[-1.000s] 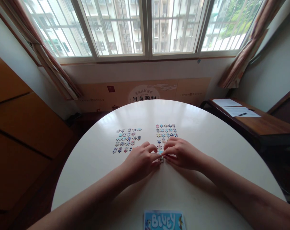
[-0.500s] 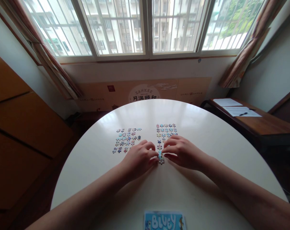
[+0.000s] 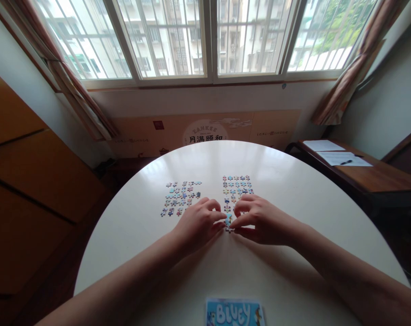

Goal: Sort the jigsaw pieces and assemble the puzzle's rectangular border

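Observation:
Small joined puzzle pieces (image 3: 229,219) lie on the white round table between my two hands. My left hand (image 3: 200,222) touches their left edge, its thumb and index finger closed on it. From the right, my right hand (image 3: 259,219) has its bent thumb and index finger pressed at the lower right edge of the same pieces. Loose puzzle pieces stand in rows on the left (image 3: 181,196), partly behind my left hand. More rows of pieces (image 3: 237,184) lie beyond my right hand, which hides some of them.
At the near edge of view a blue box with "BLUEY" lettering (image 3: 235,313) lies on the round table (image 3: 293,290). A brown side table (image 3: 378,174) at the right bears paper sheets (image 3: 343,158) and a black pen. Windows and a printed board stand beyond.
My right thumb and index finger have shifted slightly down along the joined pieces. My left hand has barely moved. The view has shifted a little.

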The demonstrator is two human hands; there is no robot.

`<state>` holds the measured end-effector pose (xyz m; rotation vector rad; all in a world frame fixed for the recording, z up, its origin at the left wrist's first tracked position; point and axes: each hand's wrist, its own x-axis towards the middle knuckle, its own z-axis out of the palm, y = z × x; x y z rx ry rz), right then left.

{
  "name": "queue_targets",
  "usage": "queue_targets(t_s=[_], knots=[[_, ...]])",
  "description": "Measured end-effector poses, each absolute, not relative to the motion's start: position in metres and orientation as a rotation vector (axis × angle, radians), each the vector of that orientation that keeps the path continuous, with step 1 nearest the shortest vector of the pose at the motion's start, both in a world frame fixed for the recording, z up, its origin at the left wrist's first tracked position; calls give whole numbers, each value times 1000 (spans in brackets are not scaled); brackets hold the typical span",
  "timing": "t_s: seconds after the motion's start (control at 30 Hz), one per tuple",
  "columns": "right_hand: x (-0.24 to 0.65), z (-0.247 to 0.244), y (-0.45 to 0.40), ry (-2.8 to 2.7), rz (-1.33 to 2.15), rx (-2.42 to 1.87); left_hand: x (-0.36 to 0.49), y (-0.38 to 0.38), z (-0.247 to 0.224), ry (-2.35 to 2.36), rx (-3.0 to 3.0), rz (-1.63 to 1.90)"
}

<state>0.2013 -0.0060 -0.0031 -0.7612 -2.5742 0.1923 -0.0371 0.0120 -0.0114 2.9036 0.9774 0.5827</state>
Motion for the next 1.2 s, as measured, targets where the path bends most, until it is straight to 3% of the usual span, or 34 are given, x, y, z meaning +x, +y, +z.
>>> queue_targets(t_s=[0.6,1.2], knots=[[202,-7,-5,-2585,294,-756,-34,9,-15,963,2962,518],[208,-18,2,-2500,146,-881,-46,13,-2,877,2865,493]])
